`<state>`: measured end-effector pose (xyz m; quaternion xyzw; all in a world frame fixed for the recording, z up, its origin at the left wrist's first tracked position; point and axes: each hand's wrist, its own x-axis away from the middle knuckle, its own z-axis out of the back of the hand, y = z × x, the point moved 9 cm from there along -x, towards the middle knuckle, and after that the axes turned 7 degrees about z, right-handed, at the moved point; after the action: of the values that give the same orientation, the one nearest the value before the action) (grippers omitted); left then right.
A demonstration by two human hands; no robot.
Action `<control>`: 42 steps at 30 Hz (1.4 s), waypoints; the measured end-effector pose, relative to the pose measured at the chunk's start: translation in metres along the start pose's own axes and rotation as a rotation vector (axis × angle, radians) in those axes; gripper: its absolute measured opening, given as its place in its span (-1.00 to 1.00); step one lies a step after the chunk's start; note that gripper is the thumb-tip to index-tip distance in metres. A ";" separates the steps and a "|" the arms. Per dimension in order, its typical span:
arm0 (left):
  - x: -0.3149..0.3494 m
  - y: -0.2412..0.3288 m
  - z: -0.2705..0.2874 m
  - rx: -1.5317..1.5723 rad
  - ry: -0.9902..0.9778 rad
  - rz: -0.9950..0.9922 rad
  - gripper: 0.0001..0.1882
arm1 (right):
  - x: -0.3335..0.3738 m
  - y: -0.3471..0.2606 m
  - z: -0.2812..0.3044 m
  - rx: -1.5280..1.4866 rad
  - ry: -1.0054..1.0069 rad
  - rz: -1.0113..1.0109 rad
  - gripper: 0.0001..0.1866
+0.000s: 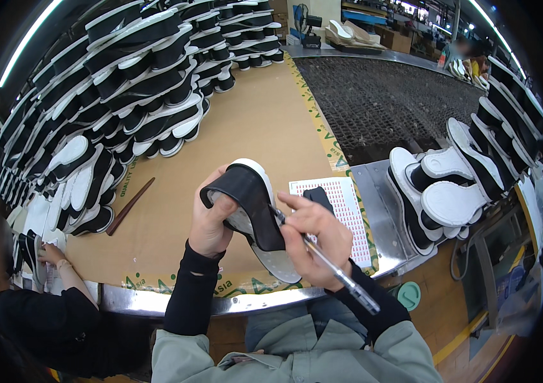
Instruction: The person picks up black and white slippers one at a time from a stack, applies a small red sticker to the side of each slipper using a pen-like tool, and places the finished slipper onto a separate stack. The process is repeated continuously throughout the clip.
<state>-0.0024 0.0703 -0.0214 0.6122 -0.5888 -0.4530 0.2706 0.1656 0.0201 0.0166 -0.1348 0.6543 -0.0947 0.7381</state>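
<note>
My left hand is closed around the heel end of a black wedge shoe sole with a white rim, tilted above the table. Its thumb presses into the pale inner side. In my right hand is a slim pen with a clear, silvery barrel. The pen's tip end is at the black side wall of the sole; the fingers hide whether it touches. Beneath my right hand lies a white sheet with rows of small red marks, and a black piece rests on it.
Tall stacks of black-and-white soles fill the left and back left. More soles are piled at the right. A dark mesh conveyor runs behind. A brown pointed stick lies on the brown table cover. A co-worker's hand handles soles at the left.
</note>
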 end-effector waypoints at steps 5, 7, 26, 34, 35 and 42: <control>0.001 0.005 -0.013 -0.027 -0.050 -0.036 -0.30 | -0.034 -0.002 0.008 -0.022 0.035 -0.013 -0.92; 0.001 0.004 -0.013 -0.018 -0.034 -0.035 -0.31 | -0.026 0.000 0.006 -0.003 0.029 -0.019 -0.91; 0.008 0.008 -0.012 -0.045 0.023 -0.063 -0.31 | -0.009 -0.004 -0.004 -0.022 0.081 0.065 -0.88; 0.008 0.010 -0.014 -0.092 0.020 -0.078 -0.30 | -0.013 0.001 -0.002 -0.073 0.137 -0.063 -0.94; 0.007 0.010 -0.013 -0.093 0.025 -0.075 -0.30 | -0.009 0.003 -0.002 -0.080 0.138 -0.076 -0.94; 0.006 0.006 0.001 -0.066 0.057 -0.042 -0.33 | 0.010 0.010 -0.001 -0.025 -0.019 -0.126 -0.94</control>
<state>-0.0065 0.0636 -0.0180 0.6278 -0.5525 -0.4604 0.2978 0.1656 0.0261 0.0040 -0.1859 0.6388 -0.1316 0.7349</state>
